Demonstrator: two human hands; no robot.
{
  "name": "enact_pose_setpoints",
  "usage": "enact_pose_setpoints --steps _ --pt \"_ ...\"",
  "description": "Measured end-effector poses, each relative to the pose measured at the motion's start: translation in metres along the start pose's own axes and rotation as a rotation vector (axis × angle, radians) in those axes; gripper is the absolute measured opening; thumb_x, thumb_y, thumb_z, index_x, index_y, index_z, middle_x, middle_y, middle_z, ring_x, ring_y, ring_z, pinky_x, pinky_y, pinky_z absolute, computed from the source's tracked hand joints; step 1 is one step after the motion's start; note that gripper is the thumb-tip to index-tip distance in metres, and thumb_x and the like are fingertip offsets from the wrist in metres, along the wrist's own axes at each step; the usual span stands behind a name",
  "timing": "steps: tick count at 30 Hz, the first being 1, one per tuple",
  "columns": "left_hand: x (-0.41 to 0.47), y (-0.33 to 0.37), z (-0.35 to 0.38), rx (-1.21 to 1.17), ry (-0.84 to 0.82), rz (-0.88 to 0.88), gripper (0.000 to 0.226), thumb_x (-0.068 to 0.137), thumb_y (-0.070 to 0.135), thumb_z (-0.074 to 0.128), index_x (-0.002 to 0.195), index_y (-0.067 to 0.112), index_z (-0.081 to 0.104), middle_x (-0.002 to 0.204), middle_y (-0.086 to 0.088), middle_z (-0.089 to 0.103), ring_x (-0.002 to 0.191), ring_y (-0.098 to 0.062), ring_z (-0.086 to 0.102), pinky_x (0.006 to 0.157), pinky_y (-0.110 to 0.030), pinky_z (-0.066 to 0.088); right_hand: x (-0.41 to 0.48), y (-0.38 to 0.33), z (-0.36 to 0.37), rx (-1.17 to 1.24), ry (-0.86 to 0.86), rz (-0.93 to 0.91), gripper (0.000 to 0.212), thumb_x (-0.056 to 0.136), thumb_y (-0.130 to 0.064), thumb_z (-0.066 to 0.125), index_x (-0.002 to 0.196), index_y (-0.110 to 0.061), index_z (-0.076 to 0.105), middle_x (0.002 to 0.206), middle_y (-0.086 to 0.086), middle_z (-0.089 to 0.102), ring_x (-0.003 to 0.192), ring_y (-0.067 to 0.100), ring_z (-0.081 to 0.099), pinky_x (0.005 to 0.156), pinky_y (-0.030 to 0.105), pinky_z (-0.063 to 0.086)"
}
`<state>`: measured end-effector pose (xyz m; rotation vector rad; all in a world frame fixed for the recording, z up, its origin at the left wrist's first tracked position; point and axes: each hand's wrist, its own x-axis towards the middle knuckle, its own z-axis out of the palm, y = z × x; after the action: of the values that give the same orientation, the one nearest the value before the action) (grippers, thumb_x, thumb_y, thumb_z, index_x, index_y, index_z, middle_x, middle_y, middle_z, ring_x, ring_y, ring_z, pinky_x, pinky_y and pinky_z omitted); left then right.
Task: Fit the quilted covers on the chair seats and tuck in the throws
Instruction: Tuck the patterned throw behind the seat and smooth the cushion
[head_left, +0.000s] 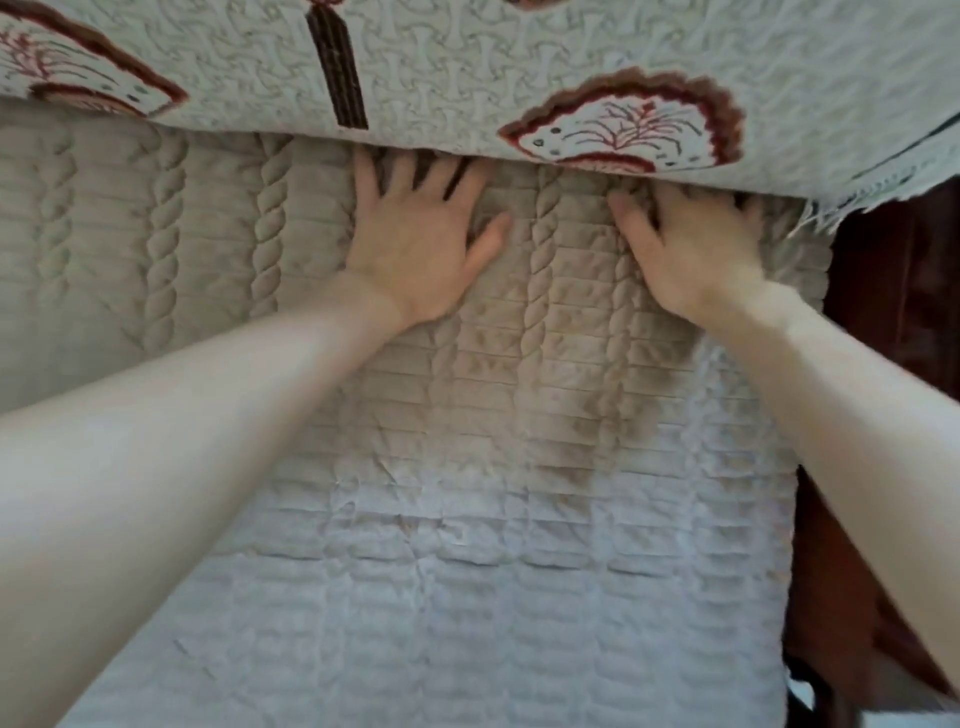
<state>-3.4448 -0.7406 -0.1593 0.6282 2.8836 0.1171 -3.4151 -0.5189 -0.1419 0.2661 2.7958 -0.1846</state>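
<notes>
**Both hands at the seat-back crease**

The quilted cover (467, 519) spreads from 6 o'clock. We press left hand (421, 244) and right hand (696, 249) flat on it, fingers (363, 176) apart, gripping nothing. The throw (467, 67) hangs at 12 o'clock, its hem running 9-to-3 over our fingertips, equally near both hands.

Dark reddish-brown wooden frame (893, 291) runs down the right edge, blurred lower down.
</notes>
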Motion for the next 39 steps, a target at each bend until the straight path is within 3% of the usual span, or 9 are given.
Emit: enact_pose_setpoints --steps 6,11,14,18,25,29,32,36,39 --pt "-0.025 0.014 0.007 -0.037 0.035 0.096 0.066 0.093 0.055 0.028 0.148 0.019 0.037 0.151 -0.010 0.039 0.140 -0.038 0.029 0.111 -0.064 0.005 -0.045 0.018 0.016 0.016 0.083 -0.113 0.067 0.096 -0.054 0.020 0.154 -0.021 0.020 0.161 0.002 0.020 0.148 0.024 0.014 0.117 0.050 -0.004" --pt "0.000 0.001 0.003 -0.038 0.018 0.036 0.068 0.093 0.058 0.022 0.145 0.017 0.040 0.149 -0.008 0.041 0.138 -0.030 0.030 0.112 -0.060 0.004 -0.016 0.027 0.005 -0.001 0.039 -0.025 0.060 0.102 -0.050 0.024 0.151 -0.016 0.027 0.156 0.009 0.031 0.144 0.029 0.022 0.116 0.052 0.002" --pt "-0.035 0.013 0.011 -0.057 0.058 0.033 0.067 0.095 0.054 0.028 0.151 0.017 0.029 0.156 -0.010 0.030 0.145 -0.031 0.021 0.113 -0.059 0.001 -0.050 0.005 0.027 -0.005 0.153 -0.054 0.067 0.097 -0.050 0.023 0.150 -0.010 0.030 0.156 0.013 0.030 0.144 0.037 0.022 0.115 0.057 0.006" --pt "-0.112 0.013 0.021 -0.022 -0.032 0.069 0.066 0.097 0.056 0.023 0.154 0.023 0.015 0.162 -0.008 0.014 0.149 -0.025 0.003 0.116 -0.057 -0.004 -0.103 -0.019 0.049 0.003 0.154 -0.076 0.066 0.097 -0.050 0.027 0.152 -0.013 0.027 0.160 0.007 0.020 0.148 0.032 0.014 0.117 0.056 0.008" --pt "-0.131 0.004 0.003 -0.051 0.114 0.022 0.060 0.099 0.048 0.030 0.150 0.016 0.032 0.158 -0.012 0.014 0.147 -0.031 0.012 0.114 -0.060 0.001 -0.120 -0.062 0.045 0.099 0.234 -0.162 0.062 0.099 -0.047 0.026 0.153 -0.017 0.023 0.160 0.001 0.009 0.149 0.025 0.009 0.118 0.049 0.001" --pt "-0.189 -0.022 0.029 0.012 -0.011 -0.038 0.061 0.099 0.049 0.026 0.149 0.015 0.035 0.159 -0.011 0.020 0.146 -0.030 0.016 0.115 -0.057 0.004 -0.154 -0.058 0.080 -0.011 0.179 -0.173 0.059 0.098 -0.043 0.033 0.152 -0.018 0.027 0.159 0.003 0.024 0.148 0.025 0.015 0.118 0.051 0.012" --pt "-0.204 -0.019 0.024 -0.007 0.042 -0.124 0.060 0.097 0.044 0.031 0.149 0.013 0.033 0.157 -0.013 0.024 0.145 -0.032 0.018 0.114 -0.058 0.005 -0.166 -0.082 0.074 0.054 0.225 -0.052 0.061 0.097 -0.042 0.032 0.152 -0.016 0.027 0.160 0.004 0.019 0.148 0.027 0.013 0.116 0.052 0.010" --pt "-0.234 -0.022 0.026 -0.007 0.046 0.051 0.055 0.101 0.046 0.023 0.149 0.019 0.028 0.156 -0.011 0.027 0.145 -0.028 0.020 0.115 -0.058 0.004 -0.202 -0.107 0.087 0.061 0.212 -0.223 0.058 0.098 -0.041 0.033 0.152 -0.021 0.030 0.159 -0.001 0.016 0.148 0.019 0.017 0.117 0.048 0.016" --pt "-0.253 -0.054 0.041 0.051 0.023 -0.033 0.061 0.100 0.051 0.020 0.151 0.019 0.024 0.157 -0.010 0.025 0.146 -0.028 0.015 0.115 -0.055 -0.001 -0.211 -0.092 0.106 -0.036 0.209 -0.142 0.058 0.096 -0.040 0.035 0.151 -0.021 0.032 0.158 0.000 0.025 0.146 0.017 0.020 0.116 0.046 0.017"
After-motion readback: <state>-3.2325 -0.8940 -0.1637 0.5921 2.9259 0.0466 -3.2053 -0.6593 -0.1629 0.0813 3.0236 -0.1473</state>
